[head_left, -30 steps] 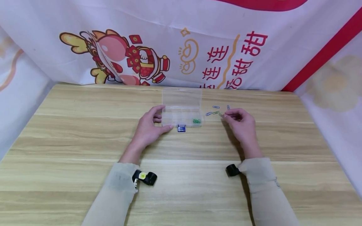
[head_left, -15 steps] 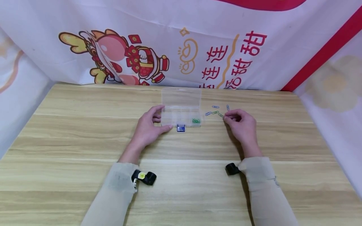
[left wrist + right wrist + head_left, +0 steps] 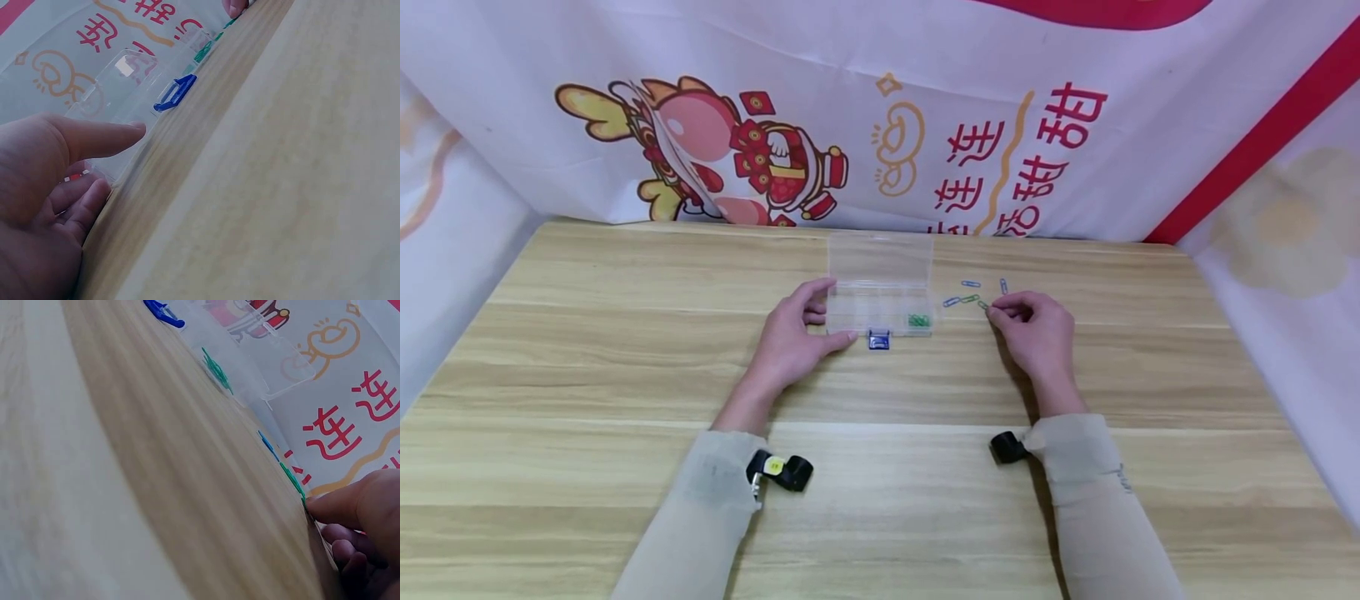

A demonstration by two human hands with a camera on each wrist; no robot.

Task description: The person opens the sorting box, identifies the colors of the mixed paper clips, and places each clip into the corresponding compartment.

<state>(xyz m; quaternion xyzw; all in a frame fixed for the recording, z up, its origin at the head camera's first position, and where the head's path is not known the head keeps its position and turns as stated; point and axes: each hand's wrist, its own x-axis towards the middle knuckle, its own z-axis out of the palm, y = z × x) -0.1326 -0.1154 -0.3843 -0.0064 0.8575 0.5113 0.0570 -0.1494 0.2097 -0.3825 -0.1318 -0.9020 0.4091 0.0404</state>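
A clear plastic compartment box (image 3: 853,319) lies with its lid (image 3: 880,258) raised at the back. My left hand (image 3: 790,333) grips its left end, thumb along the front edge and fingers behind. Green paper clips (image 3: 918,320) fill the front right compartment, and a blue latch (image 3: 878,339) hangs at the front. To the right of the box, my right hand (image 3: 1037,333) pinches one end of a green paper clip (image 3: 982,306) at the table surface. In the right wrist view the thumb (image 3: 337,503) meets that clip; the fingertips behind it are partly hidden.
Another green paper clip (image 3: 970,298) lies just left of the pinched one. Blue paper clips lie around them: one nearer the box (image 3: 951,302), one further back (image 3: 971,284) and one beyond the right hand (image 3: 1003,286). A printed cloth (image 3: 880,125) hangs behind the wooden table (image 3: 880,517).
My right hand has shifted slightly left, its fingertips coming further onto the green paper clip. My left hand and the box have stayed in place.
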